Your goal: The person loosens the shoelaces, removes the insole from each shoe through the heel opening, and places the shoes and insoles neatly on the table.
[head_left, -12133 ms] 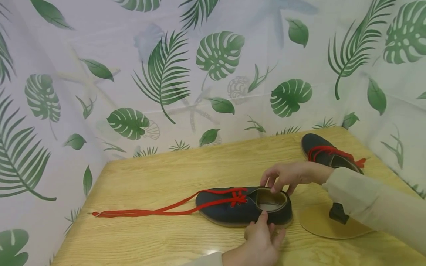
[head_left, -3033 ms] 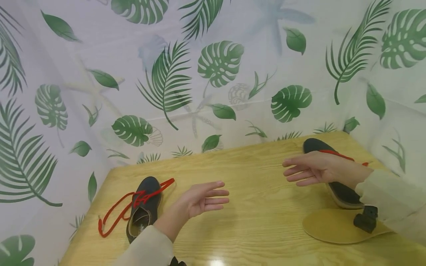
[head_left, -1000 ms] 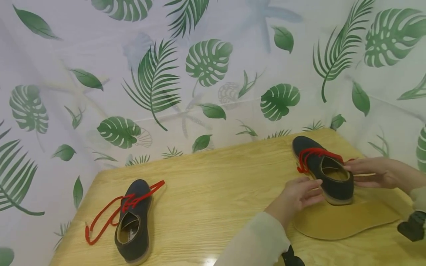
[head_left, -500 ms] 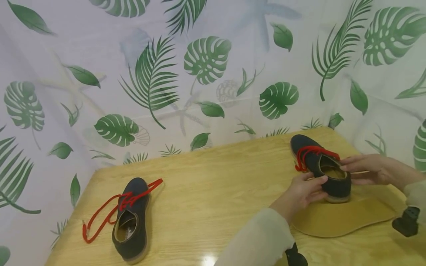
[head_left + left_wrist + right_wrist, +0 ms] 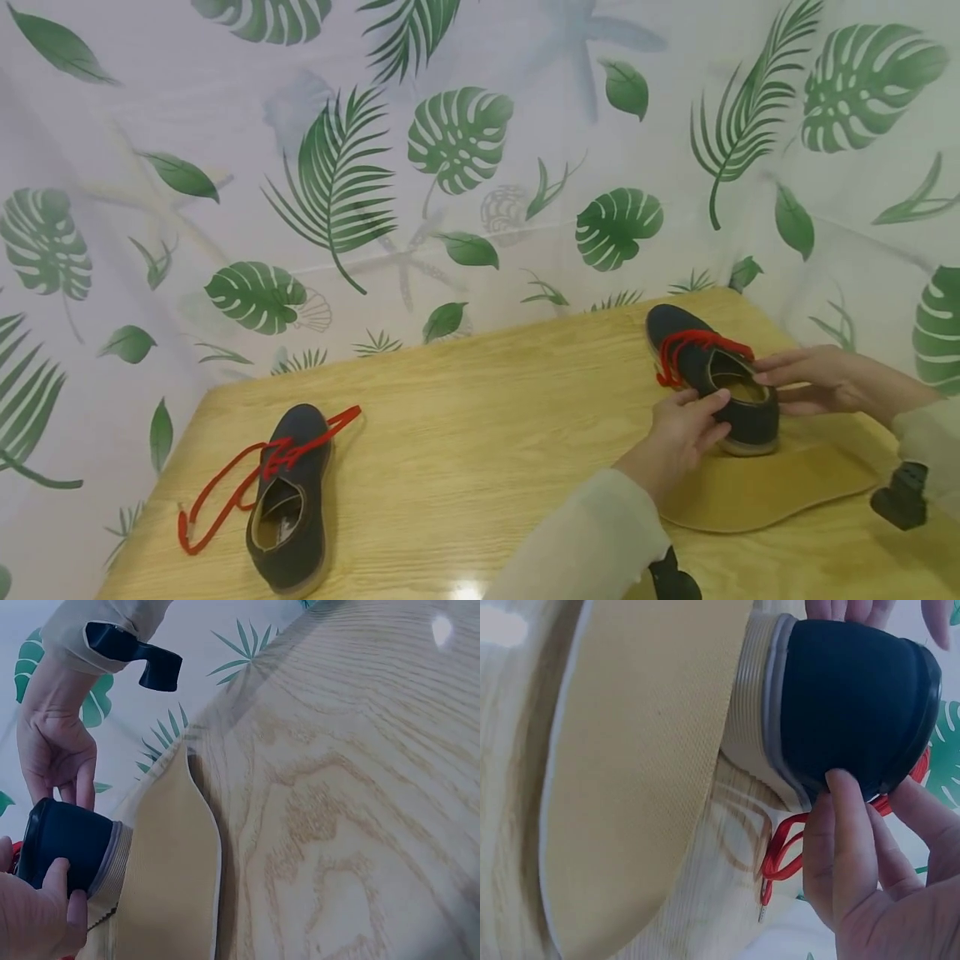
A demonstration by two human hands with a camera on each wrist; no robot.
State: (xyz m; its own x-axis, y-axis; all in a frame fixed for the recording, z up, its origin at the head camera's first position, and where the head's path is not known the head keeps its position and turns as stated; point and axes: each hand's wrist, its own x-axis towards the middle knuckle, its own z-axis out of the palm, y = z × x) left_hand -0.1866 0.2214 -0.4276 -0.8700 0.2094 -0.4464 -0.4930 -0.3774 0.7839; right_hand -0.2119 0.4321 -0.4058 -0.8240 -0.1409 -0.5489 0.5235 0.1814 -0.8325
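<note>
Two dark navy shoes with red laces stand on the wooden table. At the right one, a dark shoe, both hands work at the heel. My left hand pinches its left side, thumb over the collar's edge and fingers outside. My right hand holds the opposite side, fingertips at the collar. In the right wrist view, fingers press the heel's side near a dangling red lace. The other shoe sits at the left with its laces spread out.
A flat tan insole-shaped piece lies just in front of the right shoe's heel. The table ends at a leaf-patterned cloth wall. Black wrist cameras are strapped on both wrists.
The left shoe went from mid-table, laces stretched out, to the left side. Both hands, free 3 s ago, have reached the right shoe, and the left hand has closed on its heel.
</note>
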